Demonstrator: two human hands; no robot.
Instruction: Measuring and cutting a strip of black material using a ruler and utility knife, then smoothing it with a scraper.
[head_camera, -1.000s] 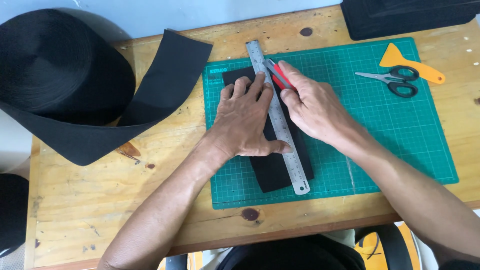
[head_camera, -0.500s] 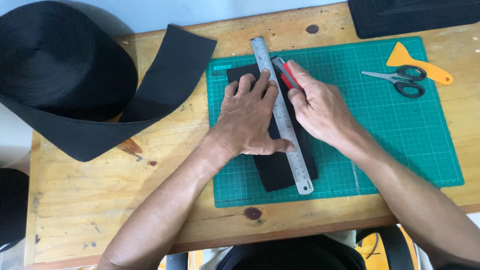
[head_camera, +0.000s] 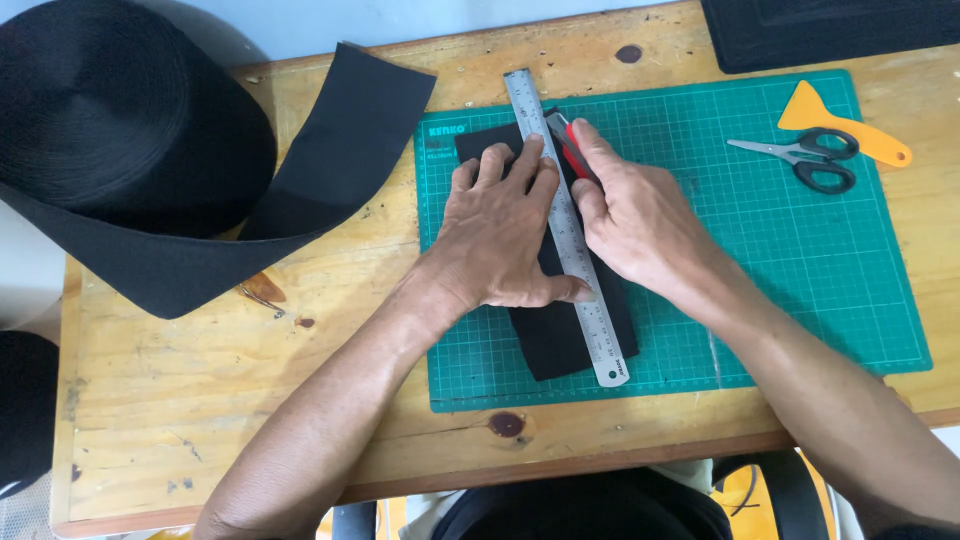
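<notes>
Head view: left hand (head_camera: 500, 235) lies flat, released, pressing the steel ruler (head_camera: 572, 240) onto black fabric (head_camera: 560, 340). Right hand (head_camera: 635, 220) grasps a red cutter (head_camera: 568, 140), its blade seemingly against the ruler's edge.

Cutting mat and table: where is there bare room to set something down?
Free: the cutting mat below the scissors, right of the right hand; the table below the black band. Crowded: around the ruler, fabric piece and left hand.

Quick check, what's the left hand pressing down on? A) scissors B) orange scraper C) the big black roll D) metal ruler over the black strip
D: the left hand lies flat on the metal ruler across the black strip, while the right hand holds a red utility knife at the ruler's edge.
</notes>
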